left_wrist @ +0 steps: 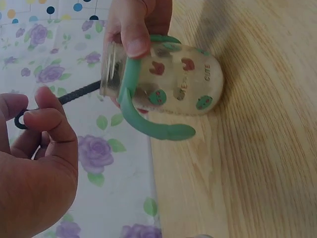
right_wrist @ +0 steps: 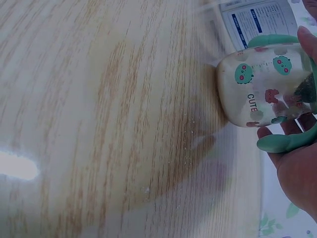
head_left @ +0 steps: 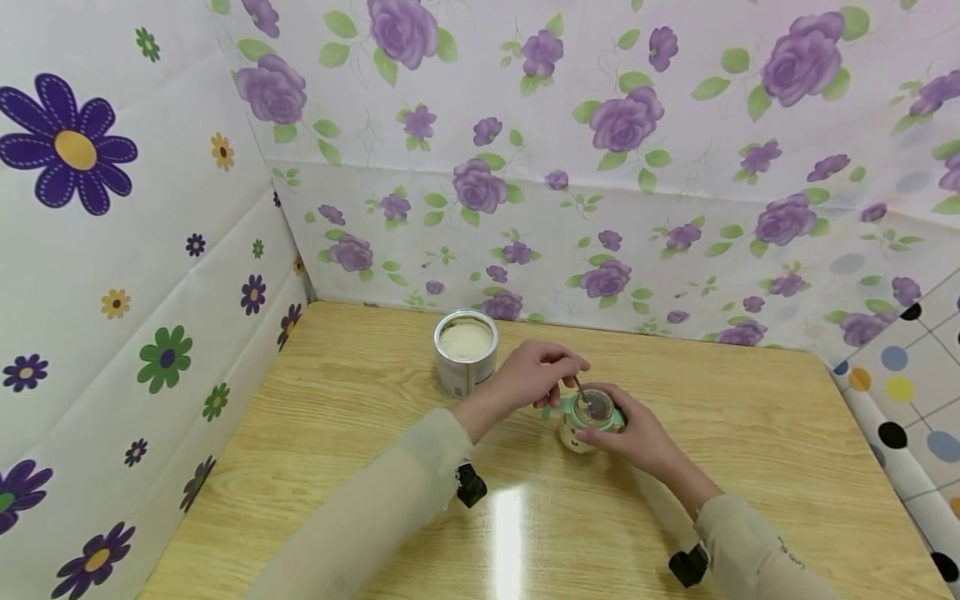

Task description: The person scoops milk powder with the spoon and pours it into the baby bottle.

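You had one bottle in your right hand, the fingers and thumb wrapped round it just below its mouth, while your left hand pinched the looped end of one thin dark rod that ran down into the open mouth. The rod's lower end was hard to make out: only a dark blur showed through the printed wall, and you could not tell its shape. Nor was it clear whether the bottle's base touched the table all the way round. The bottle was a little right of the table's middle, farther in from the far edge than the one can, which stood near that edge, closer to the far left corner than the far right. The can's open top showed pale powder, its depth hidden; in the right wrist view the can was cut off at the top. The right hand was cropped there too, by the picture's side. The table's near edge lay out of sight below the head view. Counted up, there were two green handles on the bottle, two pale sleeves and two black wrist cameras.
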Available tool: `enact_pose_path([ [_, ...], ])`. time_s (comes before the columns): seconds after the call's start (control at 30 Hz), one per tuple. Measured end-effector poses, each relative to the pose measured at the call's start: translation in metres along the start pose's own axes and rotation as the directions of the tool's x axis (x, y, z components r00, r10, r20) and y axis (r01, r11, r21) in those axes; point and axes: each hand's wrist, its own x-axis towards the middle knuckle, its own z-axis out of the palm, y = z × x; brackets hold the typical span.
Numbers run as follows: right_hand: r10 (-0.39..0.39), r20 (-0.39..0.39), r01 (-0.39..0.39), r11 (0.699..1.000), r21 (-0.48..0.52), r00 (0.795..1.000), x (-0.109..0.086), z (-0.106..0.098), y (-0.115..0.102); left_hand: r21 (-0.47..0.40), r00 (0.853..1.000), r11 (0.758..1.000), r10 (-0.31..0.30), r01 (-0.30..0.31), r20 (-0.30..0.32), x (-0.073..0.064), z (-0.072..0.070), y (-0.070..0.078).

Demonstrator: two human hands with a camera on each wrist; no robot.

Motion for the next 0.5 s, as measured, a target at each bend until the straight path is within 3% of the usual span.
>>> enact_pose_path([
  [0.27, -0.008, -0.001, 0.008, 1.000, 0.003, 1.000, 0.000, 0.000, 0.001, -0.040, 0.995, 0.998, 0.047, -0.044, 0.084, 0.000, -0.011, -0.008],
  [0.5, 0.005, -0.003, -0.005, 1.000, -0.007, 1.000, 0.000, 0.001, -0.001, -0.058, 0.994, 0.997, 0.060, -0.055, 0.093, 0.001, -0.016, -0.009],
])
